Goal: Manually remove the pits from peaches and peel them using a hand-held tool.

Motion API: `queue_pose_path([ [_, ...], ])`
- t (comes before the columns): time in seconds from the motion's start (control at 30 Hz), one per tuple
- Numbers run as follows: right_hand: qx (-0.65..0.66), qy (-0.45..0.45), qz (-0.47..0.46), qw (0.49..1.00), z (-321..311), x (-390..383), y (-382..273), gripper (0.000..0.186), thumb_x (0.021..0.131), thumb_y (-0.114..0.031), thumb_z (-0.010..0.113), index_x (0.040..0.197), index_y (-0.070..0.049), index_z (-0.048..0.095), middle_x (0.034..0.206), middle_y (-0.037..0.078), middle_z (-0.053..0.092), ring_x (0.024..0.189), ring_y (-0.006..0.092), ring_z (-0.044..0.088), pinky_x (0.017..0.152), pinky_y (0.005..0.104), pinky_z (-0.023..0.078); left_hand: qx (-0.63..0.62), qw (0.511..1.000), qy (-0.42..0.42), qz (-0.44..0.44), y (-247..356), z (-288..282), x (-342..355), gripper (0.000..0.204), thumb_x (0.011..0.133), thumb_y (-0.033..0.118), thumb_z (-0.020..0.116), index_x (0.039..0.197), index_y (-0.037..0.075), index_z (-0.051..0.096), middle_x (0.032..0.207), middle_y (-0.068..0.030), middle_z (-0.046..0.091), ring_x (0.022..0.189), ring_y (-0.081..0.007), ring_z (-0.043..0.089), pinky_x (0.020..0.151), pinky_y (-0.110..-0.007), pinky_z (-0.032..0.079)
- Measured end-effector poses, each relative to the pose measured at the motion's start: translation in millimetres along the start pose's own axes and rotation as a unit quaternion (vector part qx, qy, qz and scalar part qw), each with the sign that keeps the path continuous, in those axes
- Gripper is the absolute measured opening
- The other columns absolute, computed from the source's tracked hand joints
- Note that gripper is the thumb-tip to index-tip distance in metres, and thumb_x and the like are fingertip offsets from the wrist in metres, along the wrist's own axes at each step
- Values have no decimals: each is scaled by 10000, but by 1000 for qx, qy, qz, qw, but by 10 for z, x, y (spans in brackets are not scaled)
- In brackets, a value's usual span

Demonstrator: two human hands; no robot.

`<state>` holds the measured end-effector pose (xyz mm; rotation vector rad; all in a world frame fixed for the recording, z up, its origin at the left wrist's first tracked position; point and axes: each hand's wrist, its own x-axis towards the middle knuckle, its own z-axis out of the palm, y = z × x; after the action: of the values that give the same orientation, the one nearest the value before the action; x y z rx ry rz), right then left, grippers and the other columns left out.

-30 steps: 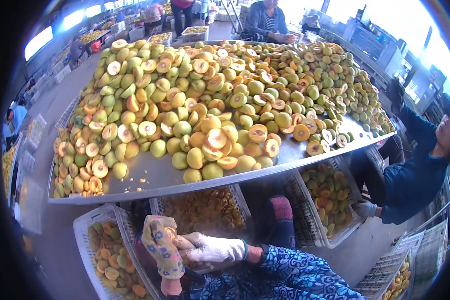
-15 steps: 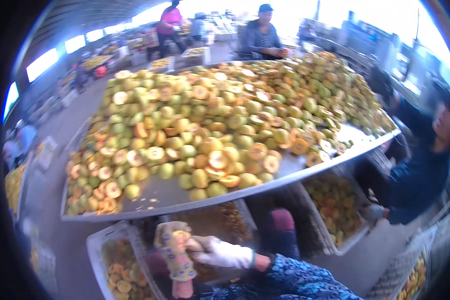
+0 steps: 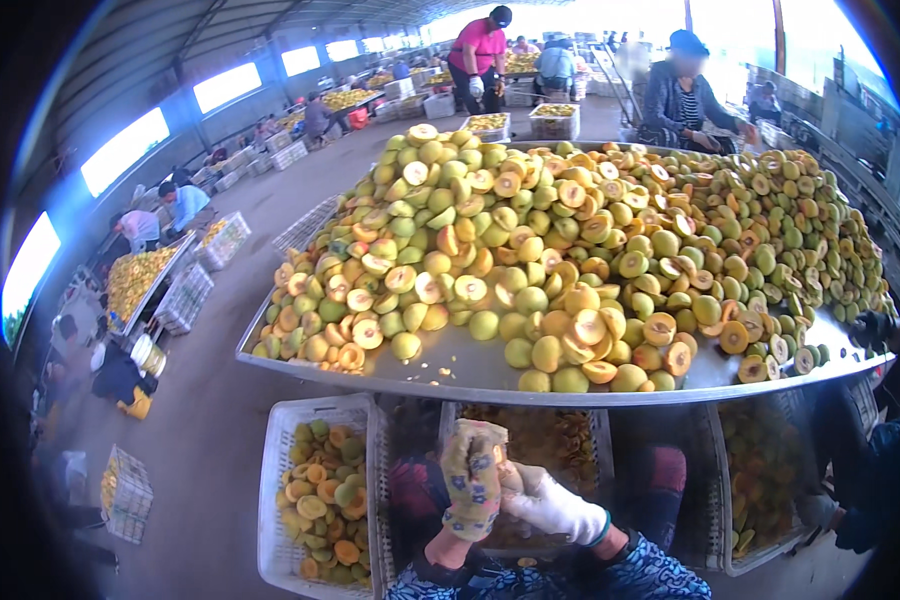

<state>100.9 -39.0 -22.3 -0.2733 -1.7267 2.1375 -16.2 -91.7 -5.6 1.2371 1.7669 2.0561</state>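
My left hand (image 3: 473, 482), in a cream glove with a flower pattern, is closed around a peach half, of which only a bit of orange flesh (image 3: 499, 454) shows. Against it presses my right hand (image 3: 550, 503) in a white knitted glove, fingers curled; what they grip, if anything, is hidden. Both hands are above a white crate (image 3: 602, 440) of orange-brown scraps, between my knees. Just beyond stands a metal table (image 3: 420, 383) heaped with yellow-green peaches (image 3: 530, 300), many cut open with orange flesh and the stone hollow showing.
A white crate of peach halves (image 3: 273, 500) stands left of my legs, another crate (image 3: 717, 500) to the right. A co-worker's gloved hand (image 3: 818, 512) is beside that one. Across the table sits a person in a dark jacket (image 3: 667, 100); one in pink (image 3: 482, 48) stands farther back.
My view has swung left, so the table and crates appear farther right and more of the hall's left side shows. My hands stay together over the crate.
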Motion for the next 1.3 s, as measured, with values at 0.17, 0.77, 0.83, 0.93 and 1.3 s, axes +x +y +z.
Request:
queue_pose_path([
  [0.17, 100, -103, 115, 983, -159, -107, -193, 368, 939, -255, 599, 1213, -13, 555, 768, -44, 549, 610, 38, 469, 542, 209, 398, -45, 996, -61, -50, 101, -22, 59, 225, 979, 183, 495, 874, 13, 600, 828, -65, 629, 745, -152, 589, 677, -286, 471],
  [0.77, 179, -26, 128, 975, -355, -636, -273, 274, 982, -356, 585, 962, -83, 586, 684, -19, 554, 588, 71, 526, 493, 194, 378, -100, 875, -462, -105, 121, 472, 398, 262, 831, 241, 628, 842, -14, 685, 779, -36, 689, 695, -134, 647, 624, -282, 519],
  [0.83, 202, -54, 76, 975, -439, -657, 0, 269, 981, -360, 594, 995, -91, 588, 689, -18, 568, 609, 68, 549, 512, 183, 400, -104, 801, -531, -256, -19, 182, 410, 720, 836, 621, 655, 1093, -48, 582, 910, -213, 670, 883, -292, 688, 719, -324, 571],
  [0.93, 202, -29, 43, 978, -341, -733, -46, 271, 982, -359, 590, 987, -88, 592, 694, -18, 568, 611, 70, 545, 516, 191, 404, -102, 887, -402, -204, 40, 315, 187, 581, 982, 522, 480, 889, -28, 643, 737, -127, 655, 528, -193, 567, 511, -290, 484],
  [1.3, 198, 66, 44, 977, -463, -1105, -129, 283, 988, -355, 574, 959, -76, 607, 710, -19, 565, 617, 76, 532, 532, 220, 417, -137, 870, -463, -97, -14, 867, 8, 515, 979, 450, 549, 828, -33, 646, 714, -149, 655, 564, -230, 612, 531, -292, 495],
])
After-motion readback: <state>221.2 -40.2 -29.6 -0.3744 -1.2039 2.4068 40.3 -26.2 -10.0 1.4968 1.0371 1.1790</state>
